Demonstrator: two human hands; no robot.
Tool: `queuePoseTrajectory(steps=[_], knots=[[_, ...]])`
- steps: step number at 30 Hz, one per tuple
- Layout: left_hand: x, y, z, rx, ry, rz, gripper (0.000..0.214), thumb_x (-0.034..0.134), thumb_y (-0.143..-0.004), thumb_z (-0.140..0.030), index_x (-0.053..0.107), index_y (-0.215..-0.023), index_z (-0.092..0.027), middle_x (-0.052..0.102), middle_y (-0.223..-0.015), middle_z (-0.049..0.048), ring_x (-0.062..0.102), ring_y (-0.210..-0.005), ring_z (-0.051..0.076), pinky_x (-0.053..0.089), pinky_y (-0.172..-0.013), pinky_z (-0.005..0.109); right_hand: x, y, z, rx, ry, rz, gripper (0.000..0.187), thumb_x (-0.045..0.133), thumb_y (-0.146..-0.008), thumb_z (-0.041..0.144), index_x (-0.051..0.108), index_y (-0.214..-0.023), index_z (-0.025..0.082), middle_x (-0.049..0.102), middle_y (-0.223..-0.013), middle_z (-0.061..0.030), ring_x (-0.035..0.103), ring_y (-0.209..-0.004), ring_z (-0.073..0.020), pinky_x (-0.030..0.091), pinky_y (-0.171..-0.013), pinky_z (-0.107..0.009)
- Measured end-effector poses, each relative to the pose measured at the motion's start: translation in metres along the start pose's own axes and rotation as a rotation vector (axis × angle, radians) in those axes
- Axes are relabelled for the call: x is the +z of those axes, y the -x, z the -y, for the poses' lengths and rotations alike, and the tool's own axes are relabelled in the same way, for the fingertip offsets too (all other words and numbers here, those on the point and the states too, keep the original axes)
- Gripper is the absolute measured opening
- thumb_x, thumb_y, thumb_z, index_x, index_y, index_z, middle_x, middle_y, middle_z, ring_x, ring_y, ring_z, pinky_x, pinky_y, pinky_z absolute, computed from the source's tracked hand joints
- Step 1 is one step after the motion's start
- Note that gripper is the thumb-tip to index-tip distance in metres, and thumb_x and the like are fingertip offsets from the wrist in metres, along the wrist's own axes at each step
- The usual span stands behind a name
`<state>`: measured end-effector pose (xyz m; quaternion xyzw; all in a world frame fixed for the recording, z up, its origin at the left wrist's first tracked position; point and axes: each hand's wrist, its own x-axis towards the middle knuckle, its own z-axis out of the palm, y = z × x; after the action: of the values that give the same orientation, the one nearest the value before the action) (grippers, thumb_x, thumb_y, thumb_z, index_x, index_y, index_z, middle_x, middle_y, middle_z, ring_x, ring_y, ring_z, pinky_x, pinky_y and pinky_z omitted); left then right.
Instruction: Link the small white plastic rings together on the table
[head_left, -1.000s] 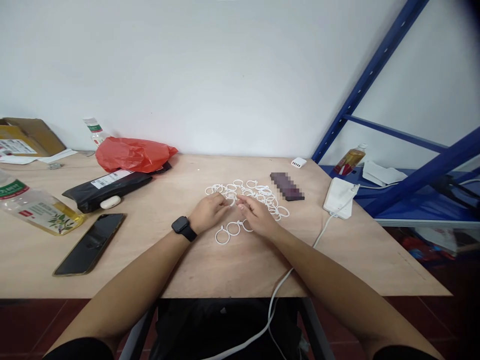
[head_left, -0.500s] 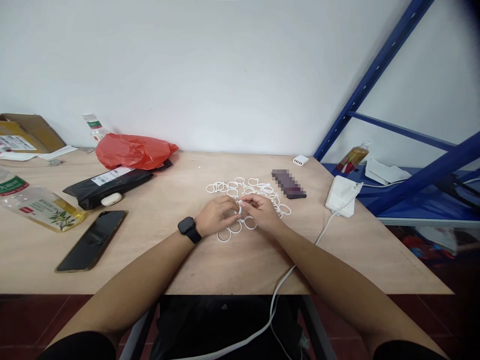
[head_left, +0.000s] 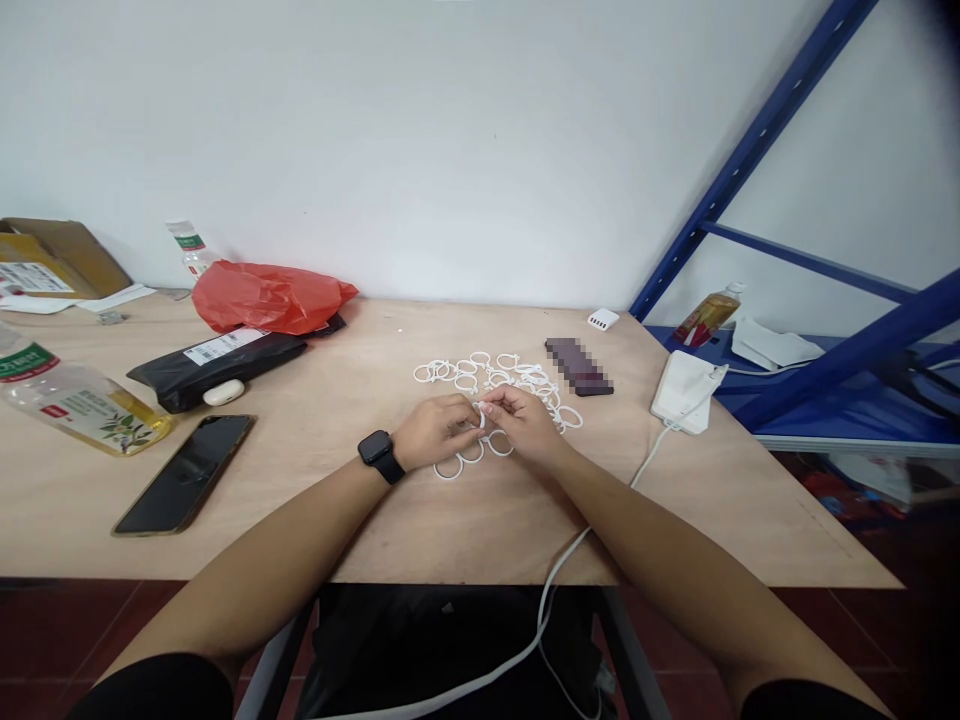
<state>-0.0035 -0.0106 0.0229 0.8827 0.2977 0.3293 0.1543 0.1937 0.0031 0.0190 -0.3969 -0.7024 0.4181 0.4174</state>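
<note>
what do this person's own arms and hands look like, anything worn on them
Both the left hand and right hand are ungloved. A smartwatch with a dark, rounded-rectangular face and black band is on the left wrist; nothing shows on the right. Black sleeves leave both forearms bare.

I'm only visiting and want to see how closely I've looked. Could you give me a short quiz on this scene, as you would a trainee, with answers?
1. What do the left hand and right hand hold between them?
A) a pen
B) a white ring
C) a cup

2. Which wrist wears the watch?

3. True or false: the red bag is nearer the left hand than the right hand.

Key:
1. B
2. The left
3. True
</note>
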Motion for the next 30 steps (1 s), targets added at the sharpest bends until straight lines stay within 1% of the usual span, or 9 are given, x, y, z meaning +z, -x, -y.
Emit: queuePoseTrajectory(steps=[8,10,13,15,17,19,23,26,30], knots=[[-0.001,-0.001,-0.006,0.029,-0.008,0.000,0.023,0.046,-0.096,-0.030,0.059,-0.082,-0.018,0.065,-0.085,0.0064,0.059,-0.082,0.015,0.049,-0.075,0.028,0.001,0.002,-0.001,-0.030,-0.023,0.034,0.022,0.059,-0.088,0.042,0.064,-0.091,0.021,0.065,-0.075,0.0003,0.061,-0.070,-0.0145,0.049,-0.068,-0.028],[-0.001,-0.001,-0.004,0.012,-0.024,-0.021,0.021,0.047,-0.094,-0.029,0.059,-0.082,-0.018,0.065,-0.085,0.0062,0.059,-0.081,0.015,0.048,-0.075,0.029,0.000,0.002,0.000,-0.030,0.008,-0.007,0.023,0.058,-0.089,0.041,0.065,-0.097,0.021,0.066,-0.078,-0.0004,0.061,-0.071,-0.0150,0.049,-0.068,-0.028],[-0.003,0.000,-0.001,-0.003,-0.046,-0.040,0.018,0.050,-0.092,-0.028,0.058,-0.079,-0.018,0.065,-0.082,0.0049,0.058,-0.077,0.015,0.047,-0.074,0.029,-0.008,-0.001,0.002,-0.063,0.154,-0.133,0.027,0.057,-0.088,0.039,0.068,-0.105,0.021,0.069,-0.087,-0.0029,0.062,-0.076,-0.0169,0.049,-0.071,-0.031],[-0.005,0.000,-0.001,0.000,-0.049,-0.028,0.017,0.051,-0.090,-0.027,0.057,-0.077,-0.018,0.063,-0.078,0.0038,0.057,-0.074,0.015,0.046,-0.073,0.029,-0.015,-0.004,0.002,-0.107,0.265,-0.205,0.025,0.056,-0.089,0.037,0.070,-0.103,0.021,0.071,-0.096,-0.0048,0.064,-0.084,-0.0192,0.049,-0.078,-0.033],[-0.006,-0.001,-0.003,0.009,-0.046,-0.005,0.016,0.052,-0.088,-0.026,0.056,-0.074,-0.018,0.062,-0.074,0.0027,0.055,-0.070,0.014,0.045,-0.072,0.028,-0.020,-0.006,0.001,-0.143,0.377,-0.218,0.024,0.053,-0.091,0.034,0.071,-0.102,0.022,0.071,-0.103,-0.0059,0.063,-0.094,-0.0216,0.048,-0.086,-0.036],[-0.006,-0.001,-0.006,0.015,-0.037,0.030,0.016,0.052,-0.086,-0.025,0.055,-0.072,-0.018,0.060,-0.070,0.0015,0.055,-0.067,0.013,0.045,-0.069,0.028,-0.022,-0.009,-0.003,-0.174,0.512,-0.136,0.026,0.050,-0.092,0.031,0.070,-0.105,0.022,0.071,-0.107,-0.0069,0.061,-0.101,-0.0235,0.045,-0.093,-0.040],[-0.003,-0.001,-0.009,0.010,-0.009,0.113,0.019,0.055,-0.086,-0.031,0.058,-0.073,-0.018,0.060,-0.066,0.0001,0.054,-0.062,0.012,0.044,-0.066,0.026,-0.019,-0.010,-0.012,-0.212,0.775,0.121,0.033,0.049,-0.094,0.030,0.065,-0.122,0.023,0.065,-0.123,-0.0088,0.053,-0.117,-0.0261,0.035,-0.104,-0.046],[-0.001,0.000,-0.007,-0.016,-0.017,0.117,0.026,0.057,-0.088,-0.039,0.061,-0.075,-0.017,0.062,-0.069,0.0010,0.056,-0.063,0.012,0.044,-0.066,0.026,-0.020,-0.009,-0.015,-0.172,0.895,0.193,0.036,0.046,-0.097,0.034,0.061,-0.129,0.027,0.055,-0.138,-0.0079,0.042,-0.132,-0.0295,0.023,-0.111,-0.055],[0.001,0.000,-0.004,-0.042,-0.023,0.100,0.031,0.054,-0.091,-0.043,0.063,-0.075,-0.017,0.063,-0.071,0.0019,0.057,-0.065,0.012,0.044,-0.066,0.025,-0.023,-0.011,-0.017,-0.125,0.958,0.279,0.040,0.039,-0.099,0.038,0.055,-0.136,0.032,0.041,-0.152,-0.0047,0.025,-0.143,-0.0365,0.011,-0.112,-0.066]])
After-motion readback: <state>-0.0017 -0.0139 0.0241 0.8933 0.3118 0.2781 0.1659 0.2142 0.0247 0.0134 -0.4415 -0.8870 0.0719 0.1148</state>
